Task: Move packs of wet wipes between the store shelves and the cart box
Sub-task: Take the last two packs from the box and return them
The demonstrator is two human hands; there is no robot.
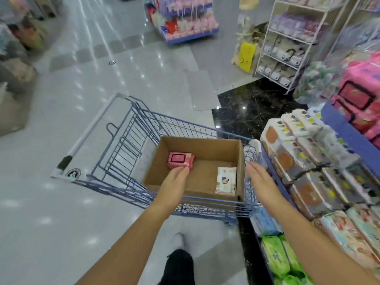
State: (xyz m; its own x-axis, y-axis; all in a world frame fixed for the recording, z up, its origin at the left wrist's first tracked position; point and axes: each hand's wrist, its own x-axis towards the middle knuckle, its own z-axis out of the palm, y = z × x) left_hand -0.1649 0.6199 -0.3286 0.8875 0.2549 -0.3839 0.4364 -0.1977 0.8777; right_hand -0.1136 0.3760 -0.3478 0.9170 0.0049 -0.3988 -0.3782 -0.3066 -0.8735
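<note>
I am looking down past both my bare forearms at a blue wire cart (131, 128) in the middle of the frame, with a brown cardboard box (205, 145) sitting inside it. My left hand (174, 179) reaches over the near wall of the box, and its fingertips touch or pinch the near edge of a pink pack (180, 160) of wet wipes, which sits in the box's upper left corner; I cannot tell whether the grip is closed on it or only resting against it. A white pack (226, 180) lies flat at the lower right of the box floor, apart from the pink one. My right hand (259, 178) is flat and wide, holding nothing, hovering over the right edge of the box and cart, just beside the shelf (345, 128) at the right of the frame, where many packs are stacked in rows, with green packs (275, 256) at the lower right. My judgement is that the pink pack is the step in hand. To do it well, I should get fingers under and thumb over the pack's short side, lift it clear of the box wall before swinging toward the shelf, and keep the free right hand ready to steady the cart, which could roll on the glossy floor (61, 212).
</note>
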